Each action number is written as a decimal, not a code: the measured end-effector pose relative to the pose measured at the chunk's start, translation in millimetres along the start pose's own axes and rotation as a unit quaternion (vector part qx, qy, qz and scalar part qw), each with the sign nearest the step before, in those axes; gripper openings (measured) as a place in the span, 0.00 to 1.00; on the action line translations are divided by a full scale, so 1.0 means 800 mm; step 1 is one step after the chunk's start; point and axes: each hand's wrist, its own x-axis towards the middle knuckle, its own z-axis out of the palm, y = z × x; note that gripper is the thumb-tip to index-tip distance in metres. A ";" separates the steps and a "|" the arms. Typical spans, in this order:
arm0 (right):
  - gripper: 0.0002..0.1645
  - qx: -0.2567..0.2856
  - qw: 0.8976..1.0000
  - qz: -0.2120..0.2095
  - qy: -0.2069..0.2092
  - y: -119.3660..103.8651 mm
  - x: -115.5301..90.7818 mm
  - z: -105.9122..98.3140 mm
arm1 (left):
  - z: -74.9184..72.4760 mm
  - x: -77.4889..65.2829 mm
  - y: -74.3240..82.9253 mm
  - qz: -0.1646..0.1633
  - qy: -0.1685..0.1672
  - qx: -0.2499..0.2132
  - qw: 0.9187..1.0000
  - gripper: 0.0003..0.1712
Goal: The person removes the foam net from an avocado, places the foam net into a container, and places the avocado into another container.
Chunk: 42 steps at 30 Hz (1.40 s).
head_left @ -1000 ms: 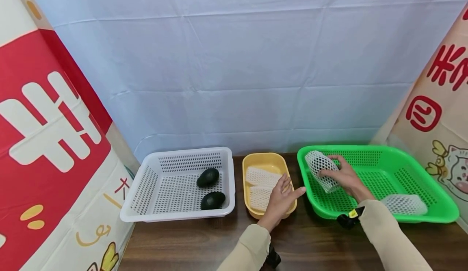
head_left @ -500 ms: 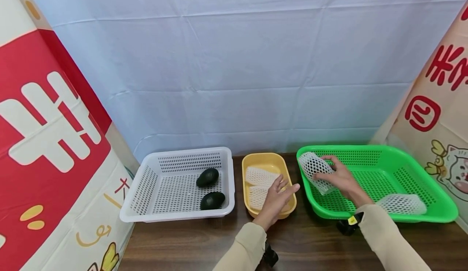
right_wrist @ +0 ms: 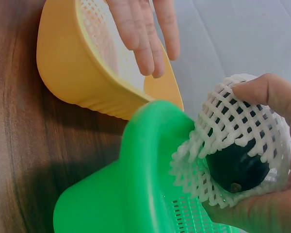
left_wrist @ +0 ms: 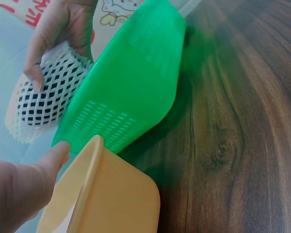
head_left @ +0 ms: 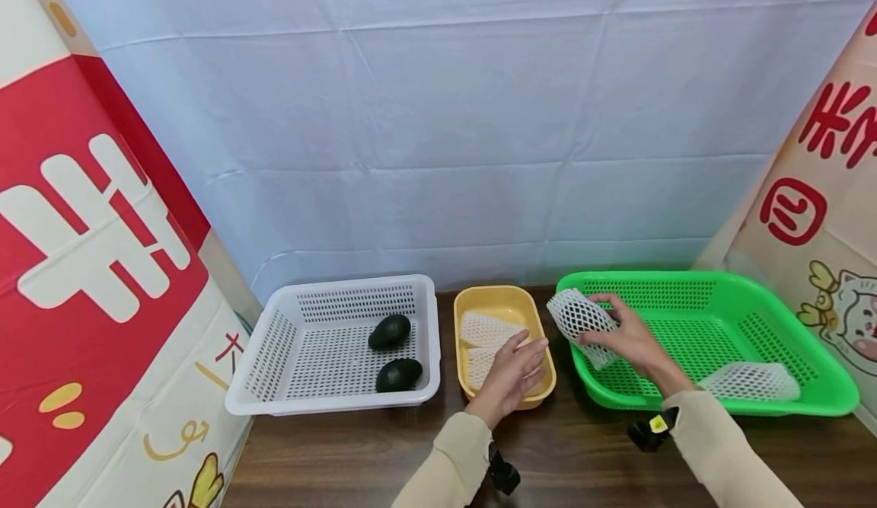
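Note:
My right hand (head_left: 632, 342) grips an avocado (right_wrist: 236, 167) in a white foam net sleeve (head_left: 582, 324), over the left rim of the green basket (head_left: 743, 287). The avocado's stem end shows through the sleeve's open end in the right wrist view; the rest is covered by mesh. Above the yellow container (head_left: 499, 292), my left hand (head_left: 508, 377) hovers with its fingers extended, holding nothing. Flat foam net sleeves (head_left: 488, 330) lie in that container, partly hidden by the left hand. Another white foam net (head_left: 752, 381) lies at the green basket's right; its contents are unclear.
A white basket (head_left: 270, 356) at the left holds two bare avocados, one (head_left: 390, 332) behind the other (head_left: 399, 375). All the containers stand in a row on a brown wooden table (head_left: 329, 455). A pale cloth (head_left: 411, 150) hangs behind them.
My right hand has moved left with the sleeved avocado, from inside the green basket to over its left rim. My left hand has drawn slightly left, still over the yellow container.

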 end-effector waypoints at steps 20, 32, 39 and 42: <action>0.44 0.001 0.999 -0.047 -0.014 -0.012 -0.019 0.017 | -0.004 0.002 0.014 -0.064 -0.053 -0.066 0.994 0.37; 0.42 0.004 0.994 -0.091 -0.052 -0.024 -0.032 0.036 | -0.009 -0.004 0.023 -0.071 -0.075 -0.069 0.992 0.35; 0.41 0.016 0.989 -0.117 -0.088 -0.015 -0.035 0.050 | -0.019 -0.005 0.023 -0.065 -0.092 -0.059 0.992 0.33; 0.40 0.014 0.987 -0.125 -0.097 -0.014 -0.037 0.053 | -0.022 -0.006 0.024 -0.063 -0.106 -0.049 0.991 0.33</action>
